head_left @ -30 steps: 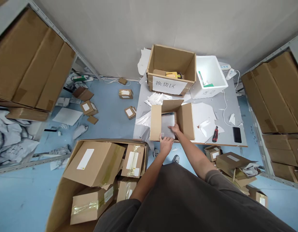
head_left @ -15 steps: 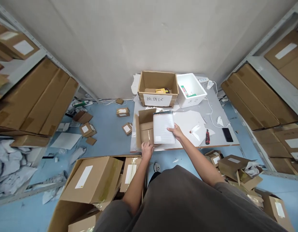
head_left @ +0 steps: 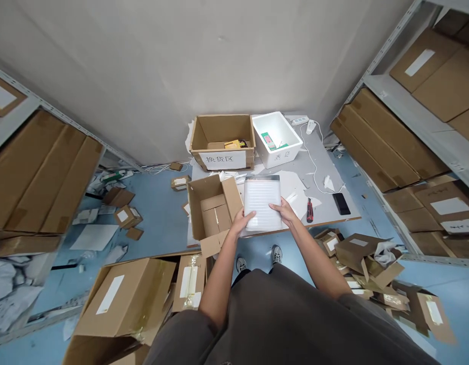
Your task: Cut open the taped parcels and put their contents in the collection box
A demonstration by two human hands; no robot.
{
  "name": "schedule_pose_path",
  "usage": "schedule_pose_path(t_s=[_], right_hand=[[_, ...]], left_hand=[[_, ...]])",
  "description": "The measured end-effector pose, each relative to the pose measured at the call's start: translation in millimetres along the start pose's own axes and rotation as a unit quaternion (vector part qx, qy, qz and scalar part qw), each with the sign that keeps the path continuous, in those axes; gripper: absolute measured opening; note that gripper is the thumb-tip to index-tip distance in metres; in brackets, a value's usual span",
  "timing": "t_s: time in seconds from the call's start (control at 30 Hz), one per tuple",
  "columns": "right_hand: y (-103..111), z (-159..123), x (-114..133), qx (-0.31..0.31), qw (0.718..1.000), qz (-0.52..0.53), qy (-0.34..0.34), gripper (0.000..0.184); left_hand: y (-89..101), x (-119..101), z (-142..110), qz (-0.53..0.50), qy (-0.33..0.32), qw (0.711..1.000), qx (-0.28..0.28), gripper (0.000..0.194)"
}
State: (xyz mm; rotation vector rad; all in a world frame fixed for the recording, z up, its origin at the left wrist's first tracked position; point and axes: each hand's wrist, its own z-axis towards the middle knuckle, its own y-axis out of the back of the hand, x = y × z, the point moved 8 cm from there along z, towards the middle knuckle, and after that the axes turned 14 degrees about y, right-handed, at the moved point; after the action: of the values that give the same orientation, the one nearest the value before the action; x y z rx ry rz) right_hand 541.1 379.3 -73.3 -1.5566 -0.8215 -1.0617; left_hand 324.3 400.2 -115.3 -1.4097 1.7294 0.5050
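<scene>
"White packet (head_left: 262, 204): state position and grip."

"Held at the front edge of the table (head_left: 323, 167), right of the open carton (head_left: 196, 215). Left hand (head_left: 242, 222) grips its left side; right hand (head_left: 284, 211) grips its right. Both thumbs rest on the upper face."

"Knife (head_left: 309, 211) and phone (head_left: 341, 204)?"

"Both on the table, right of the packet; knife nearer, phone farther."

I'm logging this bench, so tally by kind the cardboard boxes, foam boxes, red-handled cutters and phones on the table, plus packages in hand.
Cardboard boxes: 2 (signed box, plain open box)
White foam box: 1
Red-handled cutter: 1
Phone: 1
White-wrapped package, held by left hand and right hand: 1
Total: 6
</scene>
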Motion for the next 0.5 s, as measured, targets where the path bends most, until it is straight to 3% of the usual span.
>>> schedule_pose_path(t_s=[0.1, 0.23, 0.37, 0.5], right_hand=[[28.9, 7.6, -2.7, 0.011, 1.000, 0.005, -0.019, 0.064], [71.5, 25.7, -22.7, -0.007, 0.999, -0.006, -0.046, 0.063], [99.3, 48.0, -65.9, -0.027, 0.996, -0.045, -0.079, 0.057], [101.8, 62.0, -125.6, -0.009, 0.988, -0.076, -0.131, 0.052]], left_hand=[[-46.0, 1.0, 17.3, -0.035, 0.011, 0.999, 0.031, 0.088], [-69.0, 20.0, 40.1, -0.062, 0.008, 0.998, -0.023, 0.093], [-66.4, 60.7, 77.8, -0.080, 0.050, 0.993, -0.069, 0.091], [-40.9, 111.5, 113.0, -0.129, 0.103, 0.981, -0.098, 0.084]])
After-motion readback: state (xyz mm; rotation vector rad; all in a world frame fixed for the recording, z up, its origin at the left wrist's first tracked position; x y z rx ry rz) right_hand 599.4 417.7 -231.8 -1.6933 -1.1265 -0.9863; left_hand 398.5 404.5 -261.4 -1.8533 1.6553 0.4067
